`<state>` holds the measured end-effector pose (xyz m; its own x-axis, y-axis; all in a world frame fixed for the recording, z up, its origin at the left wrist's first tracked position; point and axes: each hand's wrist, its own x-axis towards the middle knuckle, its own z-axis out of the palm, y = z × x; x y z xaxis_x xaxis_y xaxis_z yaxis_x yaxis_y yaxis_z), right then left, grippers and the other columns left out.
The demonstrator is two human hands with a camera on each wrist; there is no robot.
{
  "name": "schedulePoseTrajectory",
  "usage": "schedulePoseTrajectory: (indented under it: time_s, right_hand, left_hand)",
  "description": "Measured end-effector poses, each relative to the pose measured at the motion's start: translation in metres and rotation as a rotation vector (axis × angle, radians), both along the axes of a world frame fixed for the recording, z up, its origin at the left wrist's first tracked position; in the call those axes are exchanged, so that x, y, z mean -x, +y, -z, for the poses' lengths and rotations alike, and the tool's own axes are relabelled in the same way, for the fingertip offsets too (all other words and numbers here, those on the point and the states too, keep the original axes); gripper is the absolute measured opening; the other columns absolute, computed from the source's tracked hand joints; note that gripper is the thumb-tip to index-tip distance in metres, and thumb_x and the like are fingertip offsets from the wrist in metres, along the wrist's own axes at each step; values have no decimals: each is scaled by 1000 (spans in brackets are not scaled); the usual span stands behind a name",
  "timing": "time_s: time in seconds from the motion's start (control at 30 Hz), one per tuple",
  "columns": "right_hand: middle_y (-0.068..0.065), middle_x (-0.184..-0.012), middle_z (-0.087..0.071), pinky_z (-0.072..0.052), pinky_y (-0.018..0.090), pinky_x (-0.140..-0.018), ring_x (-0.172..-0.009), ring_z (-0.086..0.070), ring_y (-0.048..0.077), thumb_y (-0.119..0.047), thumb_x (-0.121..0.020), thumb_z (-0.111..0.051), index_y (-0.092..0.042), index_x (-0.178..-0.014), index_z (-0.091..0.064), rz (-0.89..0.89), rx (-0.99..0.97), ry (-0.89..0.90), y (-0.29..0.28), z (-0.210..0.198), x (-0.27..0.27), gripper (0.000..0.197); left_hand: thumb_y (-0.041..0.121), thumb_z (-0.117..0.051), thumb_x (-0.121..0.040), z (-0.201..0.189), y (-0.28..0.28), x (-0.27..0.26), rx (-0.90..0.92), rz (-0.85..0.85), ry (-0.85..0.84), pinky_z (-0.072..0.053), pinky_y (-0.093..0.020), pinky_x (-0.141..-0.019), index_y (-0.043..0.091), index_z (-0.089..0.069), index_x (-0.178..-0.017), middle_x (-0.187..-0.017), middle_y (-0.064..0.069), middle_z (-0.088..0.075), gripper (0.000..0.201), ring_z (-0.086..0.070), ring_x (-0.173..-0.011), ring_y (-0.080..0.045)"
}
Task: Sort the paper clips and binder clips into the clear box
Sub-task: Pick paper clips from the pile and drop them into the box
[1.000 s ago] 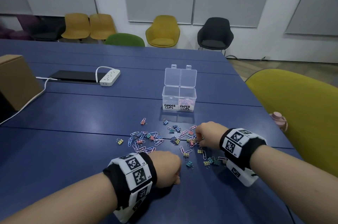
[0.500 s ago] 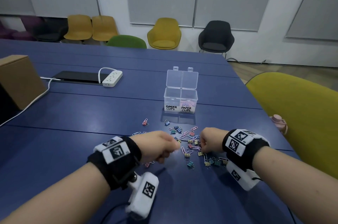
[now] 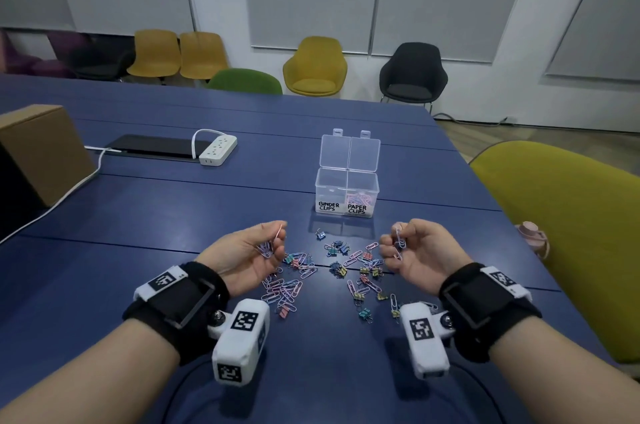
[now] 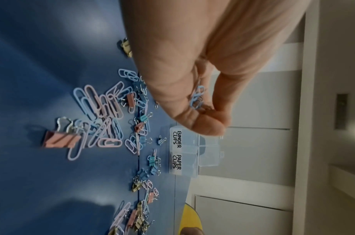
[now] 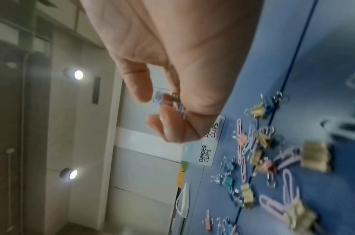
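Fingers (image 3: pixel 266 233) of both hands curled round thin wire paper clips (image 3: pixel 266 249) — clear plastic box (image 3: pixel 346 193) beyond

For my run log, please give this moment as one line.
left hand: holds paper clips | right hand: holds paper clips | clear box: open, not reached

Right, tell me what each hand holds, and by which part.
Left hand: paper clips, cupped in curled fingers. Right hand: paper clips, pinched at the fingertips.
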<state>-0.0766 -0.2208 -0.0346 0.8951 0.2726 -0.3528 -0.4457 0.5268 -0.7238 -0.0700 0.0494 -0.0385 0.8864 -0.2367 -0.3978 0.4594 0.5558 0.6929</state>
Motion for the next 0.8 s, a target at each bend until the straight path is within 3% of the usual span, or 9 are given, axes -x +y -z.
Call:
schedulePoseTrajectory:
  time_s: [0.07, 0.17, 0.27, 0.33, 0.4, 0.53, 0.67, 0.77, 0.8]
  right_hand:
    - [6, -63, -42, -27, 22, -39, -47, -40, 16, -8, -58, -57, -13, -60, -37, 48, -101, 39, 7, 5, 1, 21]
    - [1, -54, -40, -20, 16, -31, -37, -36, 9, -13, -85, -46, -16, -65, -33, 127, -88, 136, 22, 14, -6, 24]
    - [-3, -46, -37, -15, 13, -28, -30, -29, 5, -10, -95, -43, -17, -70, -33, 83, 65, 137, 41, 15, -10, 28]
    - [-6, -43, -32, -13, 12, -30, -30, -23, 3, -8, -96, -41, -19, -68, -32, -15, 216, 83, 54, 13, -12, 31]
    - [-7, -44, -28, -12, 10, -32, -31, -19, 3, -11, -96, -42, -18, -69, -39, -125, 429, 19, 67, 9, -12, 29]
    - [1, -57, -36, -22, 16, -37, -42, -29, 12, -13, -90, -50, -11, -78, -60, -448, 1145, -272, 93, -4, -7, 15]
    - [0, -64, -49, -37, 20, -44, -53, -44, 15, -11, -92, -47, -8, -93, -66, -620, 1399, -457, 117, -6, -11, 19]
    - [10, -101, -65, -46, 29, -76, -90, -60, 28, -5, -92, -45, -6, -108, -64, -732, 1608, -596, 131, -1, -12, 25]
    - [12, -111, -65, -46, 31, -80, -100, -61, 30, -3, -91, -45, -6, -110, -63, -763, 1682, -625, 135, 2, -11, 26]
  left_hand:
    - [5, -51, -91, -2, 1, -1, -2, -9, 12, -55, -18, -51, 2, -63, -96, -70, -4, -59, 14, -57, -50, -8]
    - [10, -46, -91, -3, 6, -3, -10, -10, 63, -52, -19, -48, 3, -62, -86, -64, -5, -58, 18, -54, -49, -12]
    - [25, -47, -93, -1, 12, -6, -99, 56, 100, -35, -15, -37, 12, -50, -67, -52, 1, -43, 29, -39, -40, -10]
    - [34, -50, -94, 0, 15, -6, -251, 115, 82, -19, -15, -33, 17, -41, -61, -47, 5, -30, 38, -26, -34, -8]
    - [39, -56, -91, 3, 19, -6, -561, 182, -10, -12, -15, -36, 18, -42, -59, -48, 6, -26, 41, -19, -36, -8]
    - [31, -75, -78, 1, 23, -2, -1284, 468, -348, -24, -16, -37, 17, -60, -69, -47, 8, -41, 22, -31, -37, -8]
    - [21, -79, -70, 5, 19, -2, -1565, 666, -497, -36, -10, -49, 19, -69, -74, -60, 8, -59, 11, -48, -47, 2]
    - [26, -79, -67, 9, 13, 0, -1739, 736, -521, -42, -19, -59, 22, -69, -72, -70, 7, -64, 12, -54, -63, -6]
    - [26, -78, -67, 10, 11, 1, -1780, 743, -533, -43, -21, -61, 22, -68, -73, -73, 5, -65, 12, -56, -67, -9]
